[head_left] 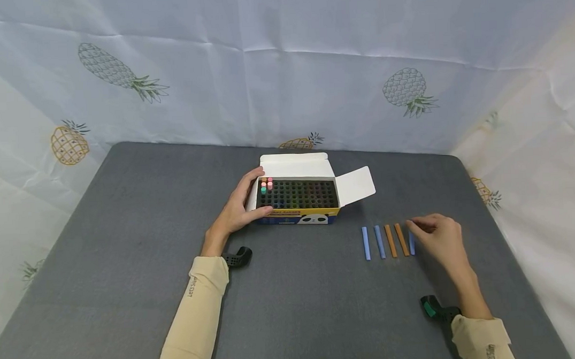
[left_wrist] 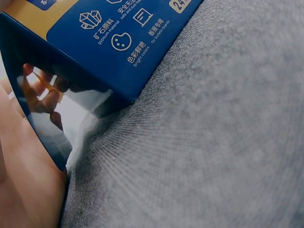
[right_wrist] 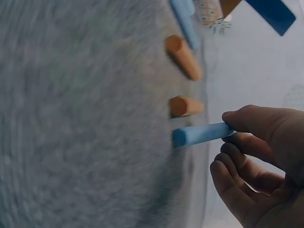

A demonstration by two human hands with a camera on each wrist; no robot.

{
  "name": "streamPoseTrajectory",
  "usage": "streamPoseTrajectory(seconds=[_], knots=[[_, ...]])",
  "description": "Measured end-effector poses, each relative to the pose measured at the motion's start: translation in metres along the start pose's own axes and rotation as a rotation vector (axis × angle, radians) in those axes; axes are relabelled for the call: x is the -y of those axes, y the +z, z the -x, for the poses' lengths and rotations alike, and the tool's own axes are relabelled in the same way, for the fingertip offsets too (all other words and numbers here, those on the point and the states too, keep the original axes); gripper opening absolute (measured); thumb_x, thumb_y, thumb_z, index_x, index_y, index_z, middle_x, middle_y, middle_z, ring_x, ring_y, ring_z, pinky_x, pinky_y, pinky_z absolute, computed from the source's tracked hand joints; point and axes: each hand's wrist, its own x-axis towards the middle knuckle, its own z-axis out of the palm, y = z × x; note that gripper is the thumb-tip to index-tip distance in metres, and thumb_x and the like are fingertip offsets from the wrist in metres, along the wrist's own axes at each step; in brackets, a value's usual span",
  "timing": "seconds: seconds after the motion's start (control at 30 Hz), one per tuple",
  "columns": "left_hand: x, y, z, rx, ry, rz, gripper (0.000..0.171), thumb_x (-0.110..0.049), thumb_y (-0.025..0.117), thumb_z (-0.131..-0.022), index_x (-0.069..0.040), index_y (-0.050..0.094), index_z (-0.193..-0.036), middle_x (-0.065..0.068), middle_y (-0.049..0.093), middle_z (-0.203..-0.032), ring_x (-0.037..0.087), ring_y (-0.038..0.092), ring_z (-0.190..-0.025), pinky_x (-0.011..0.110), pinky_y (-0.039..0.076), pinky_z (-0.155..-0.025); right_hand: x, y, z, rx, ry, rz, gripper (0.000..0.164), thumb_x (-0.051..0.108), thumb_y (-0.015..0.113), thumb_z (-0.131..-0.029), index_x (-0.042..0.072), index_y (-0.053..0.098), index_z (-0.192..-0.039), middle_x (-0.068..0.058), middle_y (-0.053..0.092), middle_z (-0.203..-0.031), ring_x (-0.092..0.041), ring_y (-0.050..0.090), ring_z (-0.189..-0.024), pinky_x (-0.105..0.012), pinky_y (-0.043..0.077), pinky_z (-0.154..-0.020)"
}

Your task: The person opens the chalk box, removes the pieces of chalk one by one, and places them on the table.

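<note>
A chalk box with a blue and yellow front and a panda print stands with its lid raised. My left hand holds its left end, thumb at the front edge and fingers toward the back. Inside, a black holder full of round holes has several pink, orange and green chalks at its left. Thumb and forefinger of my right hand pinch the far end of a blue chalk stick. To its left lie two orange chalks and two blue chalks, spaced in a row.
The box's white side flap sticks out to the right, and its white lid stands at the back. A grey cloth covers the table. Behind it hangs a white curtain with pineapple prints.
</note>
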Motion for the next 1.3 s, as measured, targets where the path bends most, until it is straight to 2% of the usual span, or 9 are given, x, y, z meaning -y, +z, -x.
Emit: streamPoseTrajectory(seconds=[0.2,0.33,0.53,0.73,0.93,1.07,1.13,1.17,1.3], knots=[[0.002,0.000,0.000,0.000,0.007,-0.006,0.086,-0.019,0.078,-0.089,-0.011,0.030,-0.160,0.012,0.021,-0.170,0.032,0.032,-0.151,0.059,0.031,-0.118,-0.010,0.008,-0.003,0.023,0.013,0.009,0.013,0.010,0.078,-0.089,-0.002,0.081,-0.090,-0.021,0.075,-0.088,0.009,0.055,-0.067,-0.019,0.047,-0.057],[0.000,0.001,0.000,-0.006,-0.003,-0.011,0.085,-0.014,0.078,-0.089,-0.013,0.031,-0.160,0.010,0.020,-0.171,0.031,0.033,-0.151,0.058,0.032,-0.118,-0.015,0.011,-0.003,0.046,0.029,0.016,0.013,0.010,0.078,-0.089,-0.003,0.081,-0.091,-0.021,0.074,-0.089,0.004,0.058,-0.067,-0.019,0.047,-0.057],[0.000,0.001,0.000,-0.009,0.002,-0.008,0.087,-0.006,0.077,-0.087,-0.011,0.030,-0.160,0.012,0.022,-0.170,0.032,0.034,-0.150,0.057,0.032,-0.117,-0.015,0.012,-0.004,0.108,0.060,0.034,0.016,0.011,0.077,-0.091,-0.005,0.080,-0.093,-0.023,0.071,-0.091,-0.019,0.067,-0.069,-0.024,0.050,-0.056],[0.001,0.001,0.000,-0.011,0.004,-0.009,0.087,-0.008,0.078,-0.087,-0.010,0.031,-0.159,0.013,0.023,-0.169,0.032,0.032,-0.152,0.058,0.031,-0.118,-0.014,0.013,-0.002,0.102,0.072,0.036,0.017,0.011,0.076,-0.091,-0.005,0.080,-0.094,-0.024,0.071,-0.093,-0.028,0.069,-0.072,-0.031,0.054,-0.058],[-0.001,0.001,0.000,-0.010,0.003,-0.013,0.088,-0.020,0.080,-0.088,-0.011,0.030,-0.160,0.012,0.023,-0.169,0.031,0.032,-0.152,0.056,0.032,-0.118,-0.015,0.014,-0.002,0.096,0.078,0.033,0.017,0.011,0.075,-0.092,-0.005,0.080,-0.095,-0.026,0.073,-0.095,-0.035,0.071,-0.076,-0.037,0.056,-0.060],[0.000,0.001,0.000,-0.009,0.002,-0.015,0.088,-0.018,0.079,-0.088,-0.012,0.030,-0.160,0.012,0.023,-0.169,0.031,0.032,-0.152,0.056,0.032,-0.118,-0.014,0.013,-0.003,0.084,0.079,0.017,0.019,0.012,0.074,-0.093,-0.005,0.080,-0.098,-0.026,0.076,-0.093,-0.038,0.073,-0.077,-0.040,0.057,-0.060],[0.001,0.001,0.000,-0.010,0.003,-0.017,0.087,-0.015,0.079,-0.088,-0.011,0.031,-0.160,0.012,0.023,-0.169,0.031,0.030,-0.154,0.058,0.030,-0.119,-0.013,0.012,-0.003,0.067,0.082,0.007,0.020,0.013,0.073,-0.093,-0.005,0.079,-0.100,-0.026,0.077,-0.093,-0.034,0.074,-0.076,-0.036,0.057,-0.060],[0.001,0.001,0.000,-0.010,0.003,-0.017,0.086,-0.013,0.078,-0.087,-0.011,0.031,-0.159,0.012,0.023,-0.169,0.032,0.028,-0.155,0.058,0.029,-0.120,-0.012,0.011,-0.004,0.052,0.083,0.000,0.021,0.014,0.073,-0.093,-0.005,0.079,-0.101,-0.025,0.077,-0.093,-0.027,0.074,-0.074,-0.031,0.056,-0.061],[0.001,0.000,-0.001,-0.008,0.005,-0.011,0.085,-0.010,0.077,-0.087,-0.010,0.032,-0.159,0.013,0.023,-0.169,0.033,0.025,-0.156,0.060,0.027,-0.121,-0.005,0.009,-0.008,-0.034,0.077,-0.036,0.021,0.014,0.074,-0.093,-0.003,0.079,-0.104,-0.025,0.076,-0.095,0.014,0.059,-0.070,-0.010,0.046,-0.065]])
